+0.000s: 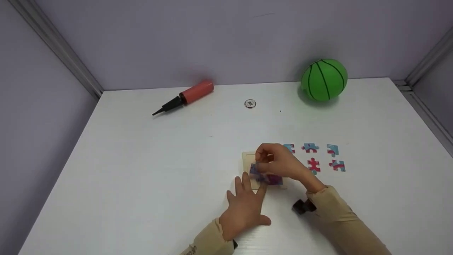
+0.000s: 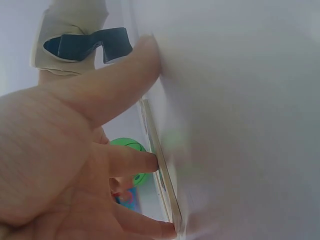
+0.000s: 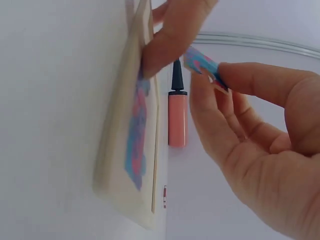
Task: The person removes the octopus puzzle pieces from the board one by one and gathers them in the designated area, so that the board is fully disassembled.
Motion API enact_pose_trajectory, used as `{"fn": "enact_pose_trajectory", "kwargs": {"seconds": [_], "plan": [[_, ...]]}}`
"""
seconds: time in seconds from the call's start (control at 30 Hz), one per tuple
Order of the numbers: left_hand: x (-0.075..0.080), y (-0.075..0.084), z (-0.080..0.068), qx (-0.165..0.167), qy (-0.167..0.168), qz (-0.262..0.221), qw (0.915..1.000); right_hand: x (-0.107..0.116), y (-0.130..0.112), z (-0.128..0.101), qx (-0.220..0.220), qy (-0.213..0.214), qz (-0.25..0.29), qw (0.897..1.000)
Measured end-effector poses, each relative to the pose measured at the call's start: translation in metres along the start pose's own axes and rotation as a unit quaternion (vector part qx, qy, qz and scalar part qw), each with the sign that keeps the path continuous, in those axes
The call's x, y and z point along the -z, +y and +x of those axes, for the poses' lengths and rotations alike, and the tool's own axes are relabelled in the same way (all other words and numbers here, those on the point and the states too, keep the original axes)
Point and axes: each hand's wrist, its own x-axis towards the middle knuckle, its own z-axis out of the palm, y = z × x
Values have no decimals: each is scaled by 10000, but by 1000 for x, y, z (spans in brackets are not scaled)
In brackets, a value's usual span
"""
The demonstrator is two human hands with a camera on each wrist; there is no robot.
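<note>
My L hand [image 1: 246, 207] is nearest the cam: flat on the table [image 1: 148, 177], fingers straight and relaxed, fingertips [image 2: 150, 162] pressing the near-left edge of the puzzle tray [image 1: 249, 159]. Nothing held in it, just bracing the tray.

R hand [image 1: 279, 163] sits just past it, over the tray, thumb and forefinger pinching one puzzle piece [image 3: 205, 65]. Piece is blue/pink, tilted, lifted clear of the tray, not touching it. Wrist view: tray lies to the L of the piece, open slot side facing my fingertips, w/ some blue/pink pieces [image 3: 136, 135] already laid in the near part. So the held piece is directly above the tray, R hand much closer to the gap than L. Can't tell the exact slot, my hand hides it in the head view.

Just R of the tray: loose pieces [image 1: 310, 148] in two short rows on the table, well apart from each other, none touching the tray as far as I see.

Further back: small round token [image 1: 250, 103] mid-table. Far L a red pump [image 1: 187, 96] lying on its side, black nozzle pointing L and toward me. Far R a green ball [image 1: 324, 79] against the back wall.
</note>
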Motion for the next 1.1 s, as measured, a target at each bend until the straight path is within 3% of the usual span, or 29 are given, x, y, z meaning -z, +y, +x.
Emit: {"fn": "enact_pose_trajectory", "kwargs": {"seconds": [0.27, 0.5, 0.63, 0.93, 1.1], "plan": [[2, 1, -1, -52, 20, -61, 10000, 8, 1, -3, -302, 181, 858, 9957], [2, -1, 0, -6, -13, -153, 9999, 11, -3, -4, -357, 55, 992, 9944], [1, 2, 1, -50, -71, -175, 9998, 19, 2, -12, -353, 96, 934, 9950], [-1, 1, 0, -57, -33, -317, 9995, 35, 15, -34, -817, 86, 509, 9953], [0, 0, -1, -24, -8, -251, 9997, 44, 22, -48, -802, -62, 365, 9961]]}}
